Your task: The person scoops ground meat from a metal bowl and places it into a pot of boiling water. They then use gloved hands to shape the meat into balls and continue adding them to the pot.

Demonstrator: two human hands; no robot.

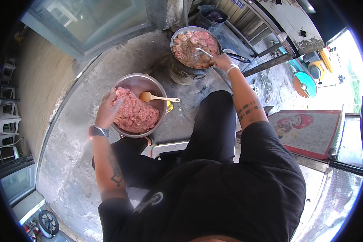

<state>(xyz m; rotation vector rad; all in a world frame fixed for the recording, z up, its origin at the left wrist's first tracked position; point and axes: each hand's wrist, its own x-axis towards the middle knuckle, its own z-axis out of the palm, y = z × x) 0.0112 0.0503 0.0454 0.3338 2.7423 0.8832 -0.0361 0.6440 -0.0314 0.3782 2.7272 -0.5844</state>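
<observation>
A steel mixing bowl stands on the concrete floor at my left, with a mound of raw ground meat in it. A spatula with an orange-brown head lies across its right rim. My left hand, in a clear plastic glove, is at the bowl's left rim, its fingers against the meat. My right hand, also gloved, grips a metal utensil whose far end dips into bubbling oil. Around it in the frying pan lie meat patties, some pink and some browned.
Under the pan is a round, sooty stove. The pan's black handle points right, towards a metal frame. A dark bucket stands behind. A glass-paned door is at upper left; a painted board is at right.
</observation>
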